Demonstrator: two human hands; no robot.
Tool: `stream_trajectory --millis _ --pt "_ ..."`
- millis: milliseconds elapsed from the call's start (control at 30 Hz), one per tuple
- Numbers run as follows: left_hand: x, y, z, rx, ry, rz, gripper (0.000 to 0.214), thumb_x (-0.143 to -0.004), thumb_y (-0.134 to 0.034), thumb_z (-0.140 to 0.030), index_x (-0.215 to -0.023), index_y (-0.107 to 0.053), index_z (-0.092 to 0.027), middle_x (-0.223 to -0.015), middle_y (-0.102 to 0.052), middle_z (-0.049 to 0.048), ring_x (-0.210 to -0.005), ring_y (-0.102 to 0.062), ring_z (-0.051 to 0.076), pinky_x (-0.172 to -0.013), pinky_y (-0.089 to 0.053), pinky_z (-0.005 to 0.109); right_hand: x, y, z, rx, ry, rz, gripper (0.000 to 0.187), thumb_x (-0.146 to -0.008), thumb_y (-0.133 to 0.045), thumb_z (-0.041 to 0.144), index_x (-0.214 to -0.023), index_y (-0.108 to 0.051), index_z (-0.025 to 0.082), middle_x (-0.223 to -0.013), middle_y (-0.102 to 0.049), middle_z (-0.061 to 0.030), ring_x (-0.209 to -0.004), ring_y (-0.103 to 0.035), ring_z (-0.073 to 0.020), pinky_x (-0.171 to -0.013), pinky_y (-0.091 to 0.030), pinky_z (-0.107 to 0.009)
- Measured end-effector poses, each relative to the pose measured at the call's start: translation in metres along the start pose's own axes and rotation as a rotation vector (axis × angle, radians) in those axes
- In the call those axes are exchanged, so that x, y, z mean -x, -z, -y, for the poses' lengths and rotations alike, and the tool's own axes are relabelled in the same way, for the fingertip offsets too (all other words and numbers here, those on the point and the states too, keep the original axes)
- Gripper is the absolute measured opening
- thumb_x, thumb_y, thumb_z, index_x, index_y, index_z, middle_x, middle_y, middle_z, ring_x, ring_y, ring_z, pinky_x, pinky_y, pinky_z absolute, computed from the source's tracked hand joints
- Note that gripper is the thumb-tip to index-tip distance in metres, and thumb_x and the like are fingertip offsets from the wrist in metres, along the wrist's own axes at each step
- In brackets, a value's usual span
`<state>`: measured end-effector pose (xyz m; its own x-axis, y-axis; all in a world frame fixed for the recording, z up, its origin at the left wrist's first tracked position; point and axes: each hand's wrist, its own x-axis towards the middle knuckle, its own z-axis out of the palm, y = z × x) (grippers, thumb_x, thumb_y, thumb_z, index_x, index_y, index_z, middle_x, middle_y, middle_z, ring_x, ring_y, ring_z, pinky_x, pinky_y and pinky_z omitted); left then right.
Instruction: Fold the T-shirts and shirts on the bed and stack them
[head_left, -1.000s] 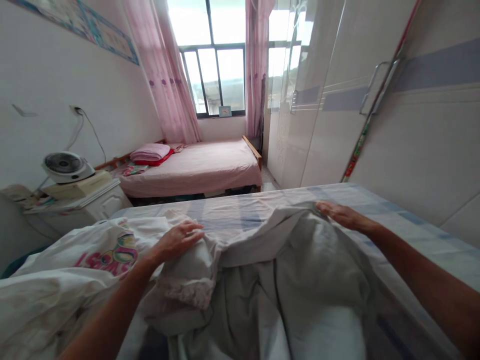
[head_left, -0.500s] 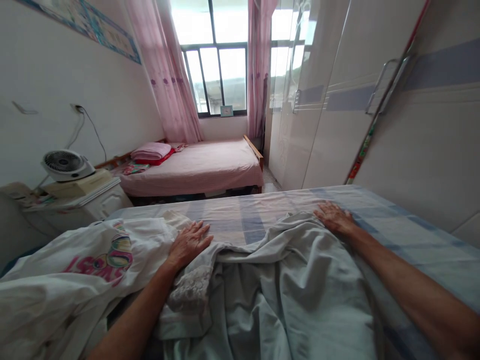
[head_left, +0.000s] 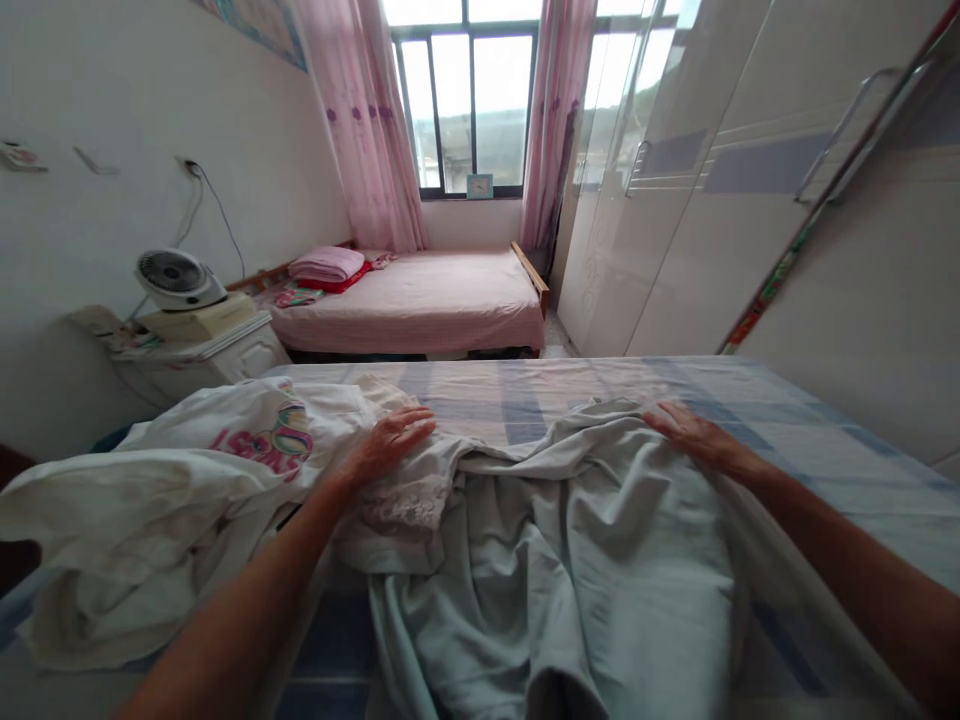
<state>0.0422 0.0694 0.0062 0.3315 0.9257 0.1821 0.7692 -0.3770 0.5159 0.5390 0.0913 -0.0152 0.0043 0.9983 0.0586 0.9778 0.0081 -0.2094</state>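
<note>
A pale grey-green garment [head_left: 615,520] with folds lies spread before me, its neckline or upper edge turned away from me. At its left is a lace panel [head_left: 409,507]. My left hand [head_left: 391,440] rests palm down with fingers stretched out at the garment's upper left, beside a white T-shirt [head_left: 202,500] with a pink and multicoloured print. My right hand [head_left: 690,435] lies with fingers extended at the upper right edge of the grey-green garment, touching cloth there. Neither palm shows.
The garments lie on a bed with a blue-and-white checked sheet [head_left: 810,425]. Beyond it stands a bed with a pink sheet [head_left: 442,305]. On the left, a fan [head_left: 178,278] sits on a box atop a white cabinet [head_left: 259,350]. A tall glossy wardrobe [head_left: 675,230] lines the right side.
My view has tilted down and turned slightly left, so everything sits higher and further right. Both hands keep about the same places on the garment, fingers extended.
</note>
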Motion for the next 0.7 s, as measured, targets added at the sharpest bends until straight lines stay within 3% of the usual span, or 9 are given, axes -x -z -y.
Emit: stream_trajectory --millis 133,200,267,333,400,500,600,700 --pt "0.036 0.019 -0.015 -0.07 -0.059 0.075 0.065 -0.076 -0.06 -0.054 -0.133 -0.052 -0.024 -0.137 -0.053 0.0064 -0.127 -0.047 0.028 -0.107 -0.035 0.038 0.065 -0.001 0.011 0.0 -0.014 0.048 0.084 -0.078 -0.042 0.069 -0.139 -0.043 0.011 -0.145 -0.043 -0.0148 -0.131 -0.042 -0.0309 -0.107 -0.037 -0.04" --pt "0.044 0.017 -0.017 -0.177 -0.045 0.064 0.061 -0.074 -0.062 -0.048 -0.128 -0.056 -0.022 -0.131 -0.057 0.0099 -0.121 -0.051 0.029 -0.103 -0.038 0.039 0.084 -0.003 0.024 0.066 -0.016 0.025 0.069 -0.077 -0.047 0.061 -0.128 -0.054 0.015 -0.132 -0.056 -0.0152 -0.121 -0.053 -0.0327 -0.098 -0.044 -0.042" --pt "0.046 0.012 -0.017 -0.264 -0.031 0.06 0.037 -0.078 -0.057 -0.039 -0.108 -0.065 -0.019 -0.112 -0.065 0.0105 -0.106 -0.059 0.027 -0.094 -0.043 0.037 0.091 -0.002 0.037 0.117 -0.039 0.049 0.047 -0.082 -0.043 0.05 -0.11 -0.063 0.019 -0.11 -0.068 -0.0132 -0.103 -0.063 -0.0316 -0.084 -0.049 -0.041" --pt "0.044 0.01 -0.019 -0.329 -0.046 0.063 0.021 -0.08 -0.049 -0.03 -0.085 -0.066 -0.019 -0.093 -0.065 0.0086 -0.09 -0.061 0.023 -0.084 -0.046 0.033 0.091 0.005 0.047 0.122 -0.025 0.07 0.033 -0.083 -0.039 0.041 -0.093 -0.064 0.021 -0.091 -0.071 -0.0095 -0.088 -0.067 -0.0283 -0.074 -0.048 -0.038" --pt "0.042 0.018 -0.022 -0.326 -0.063 0.041 0.019 -0.08 -0.045 -0.027 -0.075 -0.061 -0.018 -0.082 -0.063 0.0064 -0.08 -0.059 0.02 -0.077 -0.045 0.031 0.086 0.021 0.051 0.072 -0.001 0.019 0.027 -0.082 -0.04 0.036 -0.083 -0.062 0.023 -0.083 -0.071 -0.0065 -0.081 -0.066 -0.0255 -0.069 -0.046 -0.034" --pt "0.036 0.044 -0.027 -0.16 -0.064 -0.026 0.022 -0.081 -0.041 -0.031 -0.078 -0.059 -0.019 -0.076 -0.06 0.0019 -0.071 -0.055 0.016 -0.069 -0.043 0.026 0.074 0.055 0.05 -0.053 -0.009 -0.132 0.021 -0.078 -0.045 0.036 -0.081 -0.061 0.023 -0.077 -0.069 -0.0042 -0.074 -0.064 -0.0238 -0.066 -0.044 -0.034" --pt "0.018 0.067 -0.032 -0.085 -0.031 -0.132 0.023 -0.08 -0.042 -0.034 -0.079 -0.058 -0.018 -0.069 -0.057 -0.0006 -0.066 -0.052 0.015 -0.064 -0.041 0.025 0.052 0.087 0.049 -0.113 -0.024 -0.3 0.019 -0.077 -0.048 0.036 -0.082 -0.062 0.024 -0.081 -0.069 -0.0064 -0.08 -0.063 -0.0267 -0.073 -0.045 -0.038" --pt "-0.011 0.07 -0.033 -0.096 0.08 -0.294 0.023 -0.08 -0.042 -0.033 -0.081 -0.059 -0.018 -0.066 -0.056 0.0001 -0.063 -0.052 0.016 -0.061 -0.041 0.026 0.02 0.099 0.053 -0.131 -0.093 -0.443 0.025 -0.081 -0.044 0.039 -0.092 -0.061 0.025 -0.091 -0.068 -0.0105 -0.092 -0.062 -0.0322 -0.083 -0.045 -0.048"
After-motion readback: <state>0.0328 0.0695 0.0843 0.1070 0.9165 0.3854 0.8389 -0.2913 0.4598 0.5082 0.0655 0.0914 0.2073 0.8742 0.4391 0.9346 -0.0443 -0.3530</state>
